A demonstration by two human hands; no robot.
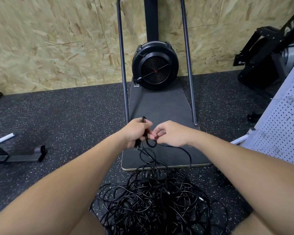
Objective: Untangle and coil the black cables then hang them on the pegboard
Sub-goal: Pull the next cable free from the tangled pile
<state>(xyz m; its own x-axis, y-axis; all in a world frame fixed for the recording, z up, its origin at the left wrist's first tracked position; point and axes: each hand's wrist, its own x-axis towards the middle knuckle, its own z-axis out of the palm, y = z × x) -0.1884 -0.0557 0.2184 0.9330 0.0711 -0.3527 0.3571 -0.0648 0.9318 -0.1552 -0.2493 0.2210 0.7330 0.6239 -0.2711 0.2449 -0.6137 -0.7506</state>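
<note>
A big tangle of black cables (156,200) lies on the speckled floor between my knees. One black cable (183,150) rises out of the pile to my hands. My left hand (136,133) grips this cable near its end, with the plug sticking out below the fist and a short loop poking up above it. My right hand (170,134) pinches the same cable in a small loop just right of the left hand. The white pegboard (282,126) leans at the right edge.
A black fan machine (155,65) on a dark baseboard (159,106) with two upright metal poles stands straight ahead against the chipboard wall. More black gym gear (268,61) sits at the back right. A metal frame foot (17,156) lies on the floor at left.
</note>
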